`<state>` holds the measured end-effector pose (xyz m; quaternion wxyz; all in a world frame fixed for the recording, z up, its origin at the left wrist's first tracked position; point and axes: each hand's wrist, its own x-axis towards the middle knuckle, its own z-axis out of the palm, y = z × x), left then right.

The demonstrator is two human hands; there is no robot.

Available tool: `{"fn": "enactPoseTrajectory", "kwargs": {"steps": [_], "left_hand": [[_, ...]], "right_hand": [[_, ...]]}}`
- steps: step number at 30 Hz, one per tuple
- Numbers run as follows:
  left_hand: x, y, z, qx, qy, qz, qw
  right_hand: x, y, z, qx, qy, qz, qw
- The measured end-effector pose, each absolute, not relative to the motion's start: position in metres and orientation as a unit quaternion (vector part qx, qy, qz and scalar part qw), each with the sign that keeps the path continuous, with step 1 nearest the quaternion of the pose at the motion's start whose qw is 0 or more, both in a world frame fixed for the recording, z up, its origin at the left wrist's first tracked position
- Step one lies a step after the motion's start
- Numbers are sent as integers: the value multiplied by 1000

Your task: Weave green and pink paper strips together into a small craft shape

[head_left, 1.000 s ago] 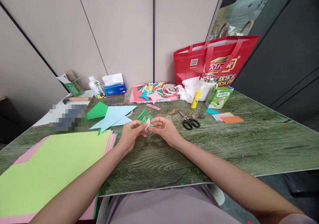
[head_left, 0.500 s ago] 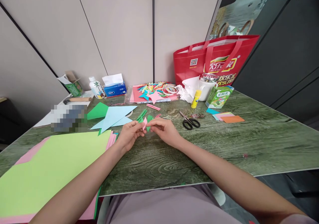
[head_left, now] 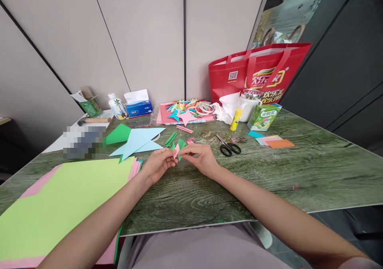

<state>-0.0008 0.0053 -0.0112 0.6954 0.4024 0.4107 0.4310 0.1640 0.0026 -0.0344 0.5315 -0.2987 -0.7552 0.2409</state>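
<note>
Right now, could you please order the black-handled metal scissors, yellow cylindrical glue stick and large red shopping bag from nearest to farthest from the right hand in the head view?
1. Black-handled metal scissors: nearest, to the right of the right hand.
2. Yellow cylindrical glue stick: beyond the scissors, slightly farther right.
3. Large red shopping bag: farthest, at the back right.

The red shopping bag [head_left: 239,83] bears a QR code [head_left: 233,75], the characters 欢乐 and, beneath, Latin letters beginning "HUANL"; 欢乐 repeats lower down. The green drink carton [head_left: 263,116] reads 优酸乳. Lettering on the blue tissue pack [head_left: 139,109] is too small to read.
</note>
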Motion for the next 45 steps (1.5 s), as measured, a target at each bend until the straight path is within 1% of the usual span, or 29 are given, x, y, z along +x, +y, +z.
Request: {"fn": "enactPoseTrajectory", "kwargs": {"steps": [4,14,20,28,34,38,42,45], "left_hand": [[-1,6,-12,385,417,423,706],[-1,5,-9,378,419,420,711],[-1,5,-8,342,432,415,723],[-2,4,-6,422,405,434,685],[-3,4,-7,418,422,421,686],[-2,3,-6,429,423,440,665],[0,0,-5,446,425,478,626],[3,-2,-6,448,421,488,619]], "right_hand": [[167,5,-33,-276,-776,230,519],[167,5,-29,-279,-786,235,500],[168,5,-27,-273,-805,224,477],[167,8,-34,-266,-784,176,532],[169,7,-31,-262,-799,180,510],[167,4,-30,-294,-784,236,493],[163,4,-31,-322,-719,385,480],[159,5,-33,-323,-634,490,503]]}}
